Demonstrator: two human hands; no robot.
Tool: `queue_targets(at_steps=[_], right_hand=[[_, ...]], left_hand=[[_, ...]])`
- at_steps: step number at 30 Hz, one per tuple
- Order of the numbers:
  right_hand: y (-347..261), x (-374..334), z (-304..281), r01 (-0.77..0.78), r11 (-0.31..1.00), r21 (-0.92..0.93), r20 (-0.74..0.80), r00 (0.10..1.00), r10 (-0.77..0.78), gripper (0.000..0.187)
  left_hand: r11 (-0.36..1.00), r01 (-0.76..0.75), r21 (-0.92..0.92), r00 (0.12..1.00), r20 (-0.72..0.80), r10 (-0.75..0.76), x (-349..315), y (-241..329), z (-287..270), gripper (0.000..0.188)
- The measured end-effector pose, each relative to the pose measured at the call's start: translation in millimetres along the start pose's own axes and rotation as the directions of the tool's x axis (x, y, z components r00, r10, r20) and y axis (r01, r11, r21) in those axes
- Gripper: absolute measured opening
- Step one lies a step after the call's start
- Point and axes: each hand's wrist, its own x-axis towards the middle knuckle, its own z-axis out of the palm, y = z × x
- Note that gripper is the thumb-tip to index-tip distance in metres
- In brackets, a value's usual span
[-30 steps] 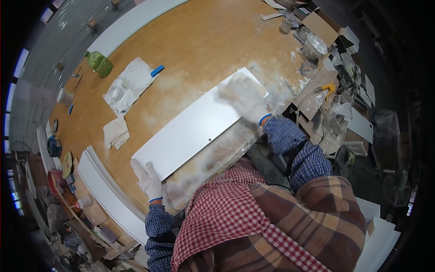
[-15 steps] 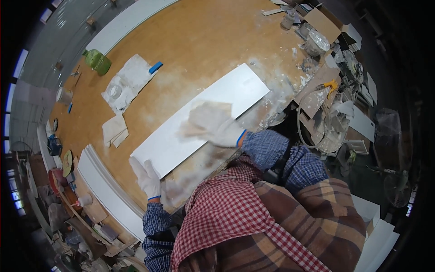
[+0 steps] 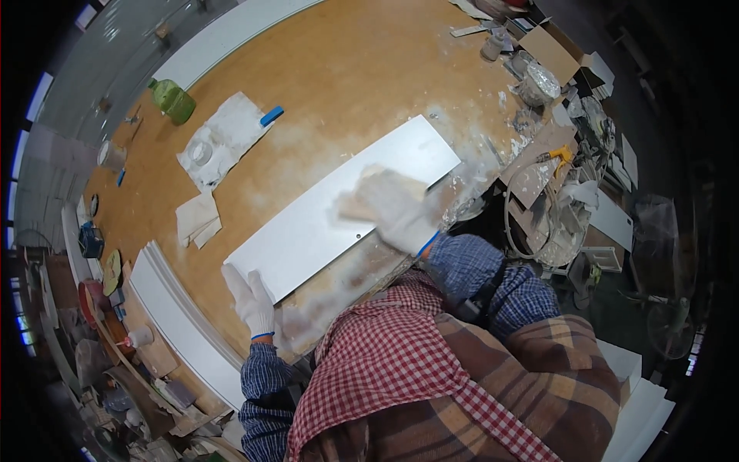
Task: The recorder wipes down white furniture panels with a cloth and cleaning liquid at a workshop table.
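Note:
A long white board (image 3: 308,223) lies slantwise on the dusty tan worktable. My left hand (image 3: 252,302), in a white glove, rests against the board's near left end with thumb and fingers apart; nothing shows in its grasp. Over the right half of the board is my right hand (image 3: 404,217), also gloved and smeared by motion. Under its palm and fingers it presses a beige cloth (image 3: 356,206), whose edges stick out past the glove. A small dark hole shows near the board's front edge.
White powder coats the worktable (image 3: 354,54) around the board. Farther left are a green jug (image 3: 172,102), a white sheet (image 3: 231,127), a blue block (image 3: 272,115) and folded beige cloths (image 3: 198,219). White panels (image 3: 177,323) lie at left. Clutter and a yellow-handled air gun (image 3: 563,154) stand at right.
My right hand has slid with the cloth rightward along the board, uncovering the hole near the front edge. My left hand stays at the board's end. The view has shifted slightly.

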Motion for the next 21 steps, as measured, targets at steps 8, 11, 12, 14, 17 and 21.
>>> queue_targets(at_steps=[8,11,12,14,17,21], right_hand=[[45.6,-28.4,13.9,-0.353,0.935,-0.027,-0.036,0.935,0.352,0.048],[38.3,-40.3,11.1,-0.280,0.960,0.025,-0.075,0.957,0.281,0.045],[70.9,-45.8,5.6,-0.381,0.925,-0.002,-0.144,0.915,0.376,0.045],[97.7,-45.3,2.8,-0.484,0.875,-0.015,-0.201,0.859,0.472,0.045],[92.3,-34.4,10.8,-0.490,0.857,-0.159,-0.272,0.856,0.439,0.038],[42.3,-37.8,14.7,-0.261,0.950,-0.173,-0.211,0.952,0.223,0.036]], left_hand=[[0.999,0.034,0.012,0.999,0.018,-0.034,-0.6,7.8,-5.0,0.071],[1.000,0.001,-0.012,1.000,0.013,-0.001,1.2,7.3,-1.7,0.071],[1.000,-0.011,-0.015,1.000,0.024,0.011,1.0,11.8,-1.2,0.071],[1.000,0.019,-0.006,0.998,0.054,-0.019,-2.4,29.0,-6.3,0.071],[0.999,0.033,-0.005,0.999,0.040,-0.033,-0.2,19.5,-5.8,0.071],[0.999,0.015,-0.034,1.000,0.021,-0.014,-1.6,11.7,-3.6,0.071]])
